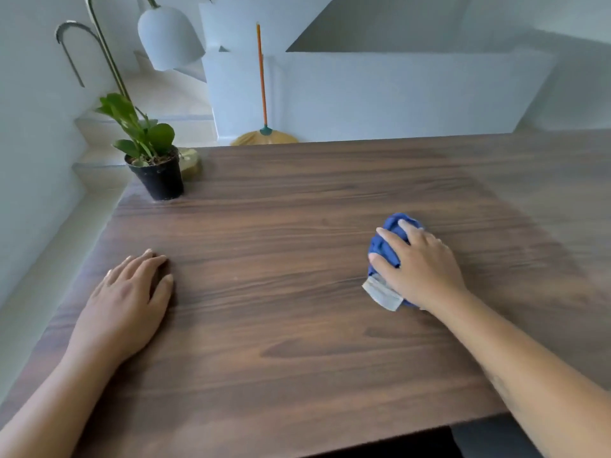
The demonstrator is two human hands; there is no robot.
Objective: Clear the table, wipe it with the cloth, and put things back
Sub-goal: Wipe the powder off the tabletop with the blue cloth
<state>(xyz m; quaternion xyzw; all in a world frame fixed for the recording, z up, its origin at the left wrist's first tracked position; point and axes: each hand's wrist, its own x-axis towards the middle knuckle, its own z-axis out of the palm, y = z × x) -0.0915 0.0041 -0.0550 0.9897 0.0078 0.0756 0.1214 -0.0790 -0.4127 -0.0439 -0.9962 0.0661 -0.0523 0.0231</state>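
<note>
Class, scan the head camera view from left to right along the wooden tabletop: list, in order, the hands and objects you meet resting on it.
Left hand lying flat on the dark wooden table → green leafy plant in a small black pot → round yellowish lamp base → crumpled blue cloth → right hand pressing on the cloth.

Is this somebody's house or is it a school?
Probably a house. Stairs go up behind the wooden table, a broom leans on the white wall, and a little potted plant sits beside a lamp.
</note>
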